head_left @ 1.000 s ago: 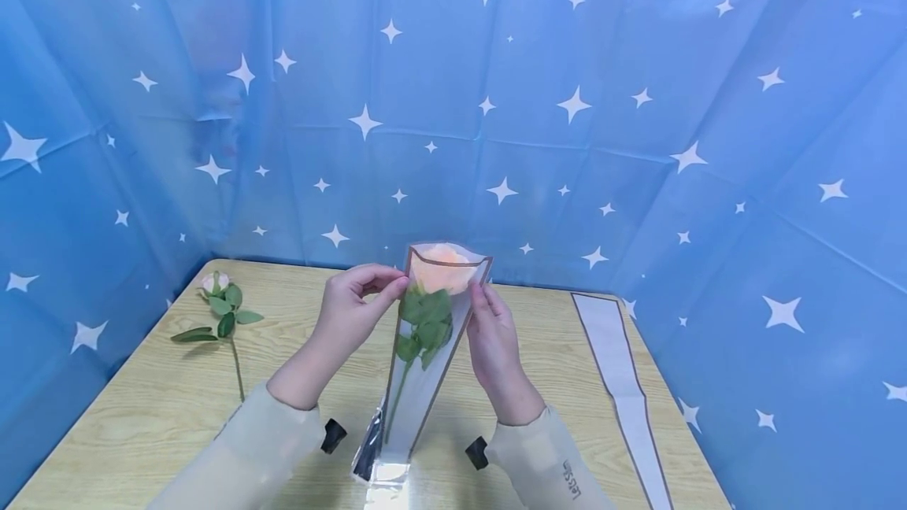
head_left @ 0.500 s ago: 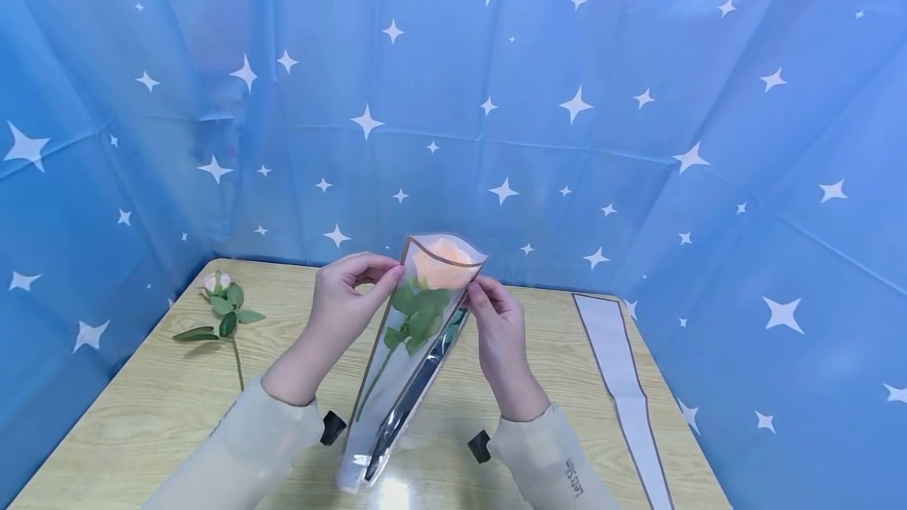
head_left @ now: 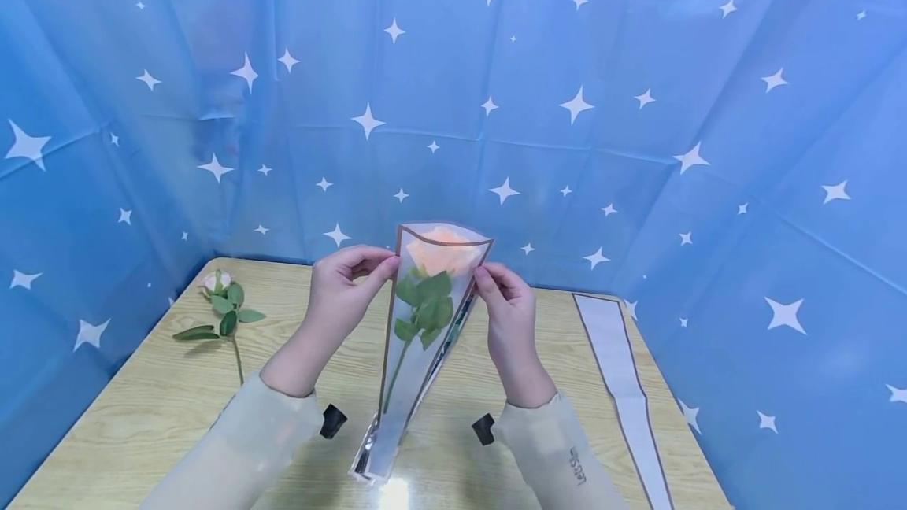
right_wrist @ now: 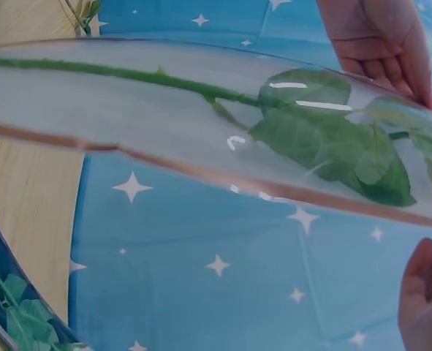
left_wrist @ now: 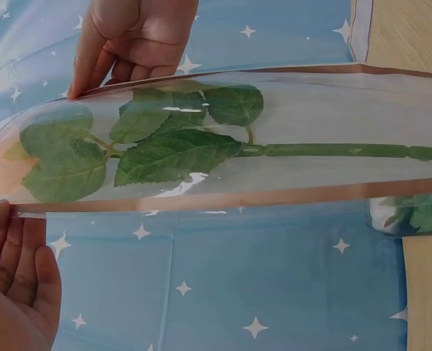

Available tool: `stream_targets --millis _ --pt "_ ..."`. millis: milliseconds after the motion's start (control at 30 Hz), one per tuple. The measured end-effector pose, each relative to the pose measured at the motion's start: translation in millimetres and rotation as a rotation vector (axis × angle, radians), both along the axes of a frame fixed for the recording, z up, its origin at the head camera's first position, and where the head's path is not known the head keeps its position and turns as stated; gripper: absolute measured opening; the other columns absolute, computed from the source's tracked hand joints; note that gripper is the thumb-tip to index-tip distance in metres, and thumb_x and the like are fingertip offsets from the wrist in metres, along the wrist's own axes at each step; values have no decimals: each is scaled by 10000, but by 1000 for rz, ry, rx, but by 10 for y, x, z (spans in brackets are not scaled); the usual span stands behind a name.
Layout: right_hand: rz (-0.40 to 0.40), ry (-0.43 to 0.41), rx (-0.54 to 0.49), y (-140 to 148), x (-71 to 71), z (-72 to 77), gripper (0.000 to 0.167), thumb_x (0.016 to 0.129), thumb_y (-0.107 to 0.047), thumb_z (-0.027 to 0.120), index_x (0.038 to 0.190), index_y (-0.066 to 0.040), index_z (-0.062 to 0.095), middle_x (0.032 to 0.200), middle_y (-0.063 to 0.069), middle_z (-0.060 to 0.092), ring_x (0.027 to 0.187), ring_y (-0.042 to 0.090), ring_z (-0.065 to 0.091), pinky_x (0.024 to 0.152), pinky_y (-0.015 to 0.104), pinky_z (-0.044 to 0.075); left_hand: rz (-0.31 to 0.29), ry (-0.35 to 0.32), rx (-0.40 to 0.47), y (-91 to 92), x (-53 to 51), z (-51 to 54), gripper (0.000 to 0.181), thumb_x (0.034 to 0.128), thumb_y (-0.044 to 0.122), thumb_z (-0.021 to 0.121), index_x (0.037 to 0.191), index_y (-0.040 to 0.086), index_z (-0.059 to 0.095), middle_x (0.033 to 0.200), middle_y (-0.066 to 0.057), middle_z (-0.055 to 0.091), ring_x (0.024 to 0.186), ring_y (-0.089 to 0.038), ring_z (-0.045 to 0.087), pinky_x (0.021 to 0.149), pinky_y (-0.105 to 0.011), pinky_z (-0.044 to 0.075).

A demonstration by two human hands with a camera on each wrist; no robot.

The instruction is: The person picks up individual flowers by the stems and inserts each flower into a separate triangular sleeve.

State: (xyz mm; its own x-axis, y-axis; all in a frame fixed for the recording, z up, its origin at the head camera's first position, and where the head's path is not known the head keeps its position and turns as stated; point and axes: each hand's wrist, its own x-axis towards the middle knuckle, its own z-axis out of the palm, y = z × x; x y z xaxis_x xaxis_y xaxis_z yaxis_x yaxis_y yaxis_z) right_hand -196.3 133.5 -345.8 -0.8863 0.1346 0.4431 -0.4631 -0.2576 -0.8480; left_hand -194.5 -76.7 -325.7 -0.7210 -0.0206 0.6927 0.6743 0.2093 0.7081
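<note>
A translucent white flower sleeve (head_left: 418, 384) with brown edges is held up above the table. Inside it is a peach rose (head_left: 439, 252) with green leaves and a stem, visible through the film. With thumb and fingers my left hand (head_left: 340, 282) pinches the sleeve's left edge near the top. On the opposite edge, my right hand (head_left: 509, 313) pinches at about the same height. Behind the held sleeve, and partly hidden by it, is a dark-backed clear sleeve (head_left: 453, 333); green leaves (right_wrist: 29, 318) show inside it in the right wrist view.
A pale pink rose (head_left: 216, 283) with leaves lies on the left of the wooden table (head_left: 142, 392). A long white brown-edged sleeve (head_left: 616, 360) lies flat along the right side. Blue starry cloth (head_left: 453, 101) hangs behind the table and at both sides.
The held sleeve has risen slightly. Its lower end swung left, then partly back right. Both hands moved up a little, the right one also outward, still pinching the edges.
</note>
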Motion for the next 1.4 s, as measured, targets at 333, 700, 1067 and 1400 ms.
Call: stream_targets --millis 333,700,1067,1400 --pt "-4 -20 -60 -54 -24 35 162 916 -60 607 866 -172 713 787 -50 637 725 69 562 702 200 514 -71 -148 25 -10 9 -85 167 859 130 696 987 26 719 882 -131 720 777 -31 668 757 -191 542" --pt "-26 -12 -102 -44 -18 48 172 934 -72 583 882 -173 711 855 -48 650 747 67 545 731 212 497 -172 -469 -135 68 100 -536 282 868 152 686 1133 57 670 1024 -99 704 891 -170 668 769 -213 549" --pt "-37 -54 -187 33 -108 40 107 934 -136 593 915 -139 698 873 -26 609 752 91 515 655 215 423 -249 -551 -190 275 95 -1272 133 867 167 686 965 82 714 980 -72 702 810 -127 650 703 -191 539" --pt "-66 -177 -355 145 -355 54 106 928 -150 594 906 -101 686 937 8 586 868 103 570 785 206 502 -284 -545 -229 447 130 -1635 102 885 167 665 906 77 708 853 -45 705 730 -84 643 662 -190 537"
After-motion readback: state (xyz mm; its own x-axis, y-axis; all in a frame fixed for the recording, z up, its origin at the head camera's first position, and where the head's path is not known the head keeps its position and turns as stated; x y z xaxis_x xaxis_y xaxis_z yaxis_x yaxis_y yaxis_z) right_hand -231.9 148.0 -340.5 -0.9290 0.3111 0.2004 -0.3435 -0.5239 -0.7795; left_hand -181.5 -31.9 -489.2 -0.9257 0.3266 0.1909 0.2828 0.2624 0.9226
